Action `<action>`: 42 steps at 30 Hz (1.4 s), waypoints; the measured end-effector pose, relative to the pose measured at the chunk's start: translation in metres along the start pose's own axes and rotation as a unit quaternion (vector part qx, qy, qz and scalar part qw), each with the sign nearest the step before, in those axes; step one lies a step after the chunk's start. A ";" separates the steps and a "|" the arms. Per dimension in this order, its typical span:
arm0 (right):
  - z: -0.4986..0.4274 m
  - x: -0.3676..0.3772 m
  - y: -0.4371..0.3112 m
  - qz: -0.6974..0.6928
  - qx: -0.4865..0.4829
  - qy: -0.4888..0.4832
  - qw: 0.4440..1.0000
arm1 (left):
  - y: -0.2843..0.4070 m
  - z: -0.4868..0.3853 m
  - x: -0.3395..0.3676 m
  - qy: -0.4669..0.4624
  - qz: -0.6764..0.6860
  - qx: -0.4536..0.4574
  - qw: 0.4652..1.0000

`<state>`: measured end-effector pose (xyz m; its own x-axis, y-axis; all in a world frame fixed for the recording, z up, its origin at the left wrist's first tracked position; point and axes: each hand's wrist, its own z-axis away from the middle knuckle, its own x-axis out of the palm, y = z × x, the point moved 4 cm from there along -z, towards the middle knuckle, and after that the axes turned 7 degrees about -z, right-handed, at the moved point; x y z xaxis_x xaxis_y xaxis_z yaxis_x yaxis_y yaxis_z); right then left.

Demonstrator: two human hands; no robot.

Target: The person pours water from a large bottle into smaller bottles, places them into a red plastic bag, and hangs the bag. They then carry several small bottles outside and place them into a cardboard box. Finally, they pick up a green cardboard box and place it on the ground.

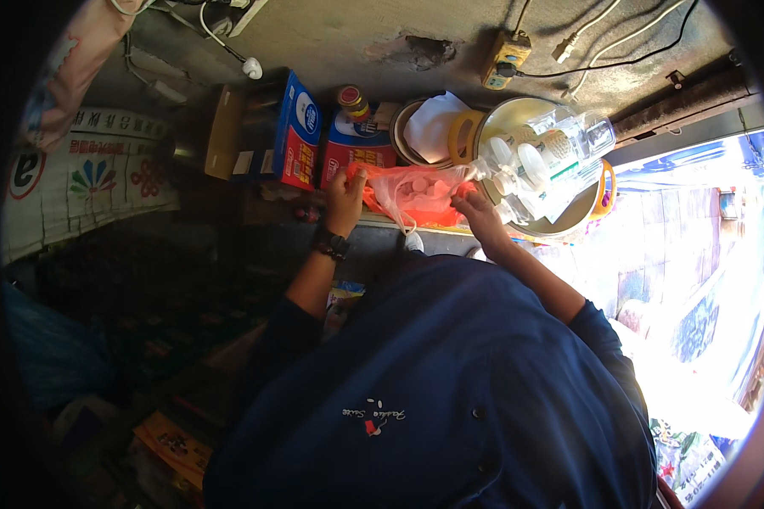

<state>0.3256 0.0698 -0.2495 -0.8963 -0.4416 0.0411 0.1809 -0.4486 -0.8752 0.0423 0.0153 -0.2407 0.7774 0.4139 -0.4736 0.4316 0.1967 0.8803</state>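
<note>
Between my two hands a thin red plastic bag (420, 191) is spread out, with a whitish film part at its upper middle. My left hand (346, 198), a dark bracelet and watch on its wrist, pinches the bag's left edge. On the other side my right hand (481, 213) grips the bag's right edge. Pale round shapes show through the film; what they are I cannot tell. Just right of the bag, clear plastic containers with white lids (533, 164) are heaped in a large round pot (563, 229) with yellow handles.
Left of the bag stand an open cardboard box (226, 133) and a blue-and-red box (360, 143) with a red-lidded jar (351, 102) on it. A bowl (407, 124) holds white paper (439, 127). On the wall hang cables and a yellow power strip (506, 60). Bright light enters at right.
</note>
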 end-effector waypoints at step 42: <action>-0.016 -0.004 -0.002 0.277 -0.135 0.022 0.951 | 0.020 0.006 0.078 -0.162 -0.427 0.287 0.842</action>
<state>0.3221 0.0846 -0.2550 -0.7111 -0.5163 -0.4773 0.5254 0.0609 -0.8486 0.1144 0.0464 -0.2608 0.1146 0.0558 -0.9918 0.9744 -0.2008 0.1013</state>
